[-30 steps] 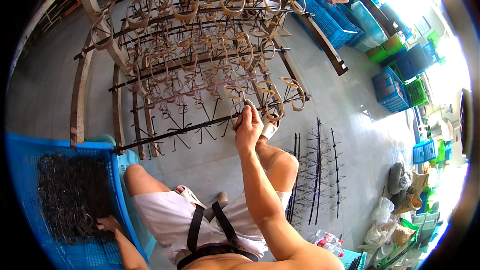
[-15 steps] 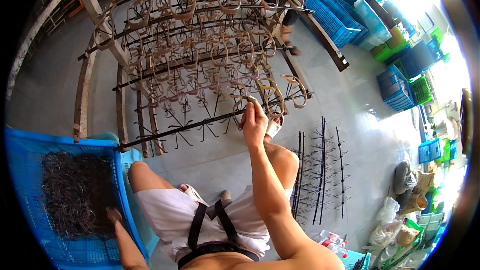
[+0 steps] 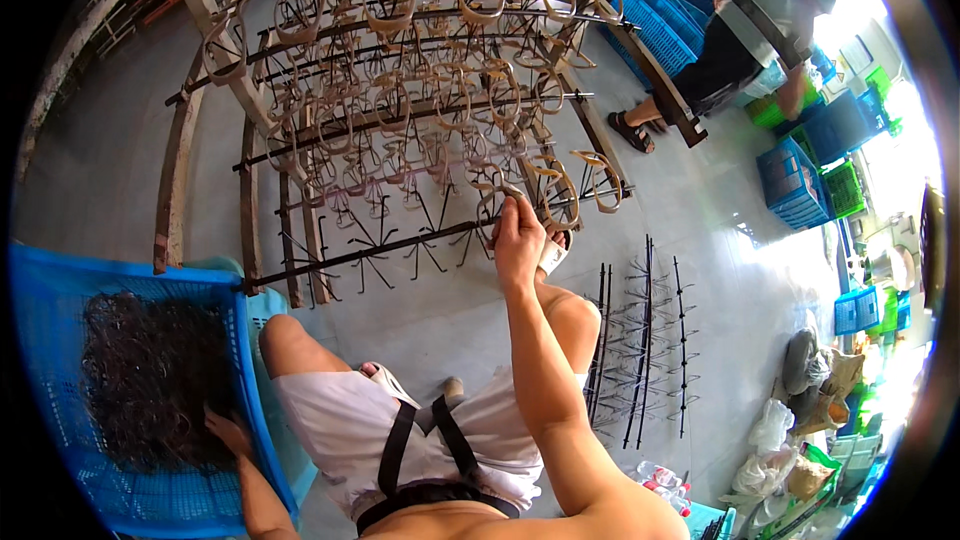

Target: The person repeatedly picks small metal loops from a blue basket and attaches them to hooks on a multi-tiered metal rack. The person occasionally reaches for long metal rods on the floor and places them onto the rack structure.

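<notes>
Slatted wooden rack over grey floor, carrying rows of black rods. Tan loop-shaped frames crowd upper and far rods. Nearest rod: few frames at right end, bare hooks along middle and left. On floor, right of rack: spare hooked rods, side by side, pointing roughly near to far. Farther right: blue crates; near right: white plastic bags. Near left: blue basket, dark wiry tangle inside.
</notes>
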Demonstrator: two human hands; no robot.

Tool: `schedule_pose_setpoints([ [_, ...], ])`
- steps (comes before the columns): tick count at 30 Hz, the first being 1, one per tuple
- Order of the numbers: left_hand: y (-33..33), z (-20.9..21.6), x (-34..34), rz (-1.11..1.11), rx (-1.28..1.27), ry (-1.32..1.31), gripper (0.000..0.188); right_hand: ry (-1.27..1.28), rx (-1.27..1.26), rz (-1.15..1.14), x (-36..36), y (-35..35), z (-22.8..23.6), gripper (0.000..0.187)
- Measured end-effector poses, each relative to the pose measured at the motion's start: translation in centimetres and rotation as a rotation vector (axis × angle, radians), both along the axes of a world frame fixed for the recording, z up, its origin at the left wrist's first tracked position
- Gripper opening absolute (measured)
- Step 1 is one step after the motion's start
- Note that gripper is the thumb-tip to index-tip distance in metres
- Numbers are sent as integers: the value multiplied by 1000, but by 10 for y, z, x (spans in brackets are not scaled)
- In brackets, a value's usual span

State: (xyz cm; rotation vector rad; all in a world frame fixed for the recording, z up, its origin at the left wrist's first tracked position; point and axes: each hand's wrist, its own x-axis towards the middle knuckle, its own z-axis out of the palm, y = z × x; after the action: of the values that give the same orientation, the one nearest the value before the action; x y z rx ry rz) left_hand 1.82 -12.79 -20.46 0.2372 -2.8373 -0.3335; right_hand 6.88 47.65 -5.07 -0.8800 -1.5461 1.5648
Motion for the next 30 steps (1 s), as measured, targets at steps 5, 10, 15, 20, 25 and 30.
schedule_pose_setpoints([
  [5,-43,-44,-4,-29,419,-132,54,32,-59,22,-1,-5,2,23],
  [10,9,4,-13,145,645,-262,55,43,-221,8,3,16,13,24],
  [15,-36,-31,-22,68,623,-121,47,97,-199,-1,-4,6,4,20],
  [20,1,-10,-31,77,821,-150,38,77,-89,12,-5,0,-1,22],
  [25,-6,-4,-33,208,807,-297,41,95,-141,22,-8,6,7,22],
  [30,-2,1,-28,170,809,-150,43,162,-368,102,-1,20,12,21],
])
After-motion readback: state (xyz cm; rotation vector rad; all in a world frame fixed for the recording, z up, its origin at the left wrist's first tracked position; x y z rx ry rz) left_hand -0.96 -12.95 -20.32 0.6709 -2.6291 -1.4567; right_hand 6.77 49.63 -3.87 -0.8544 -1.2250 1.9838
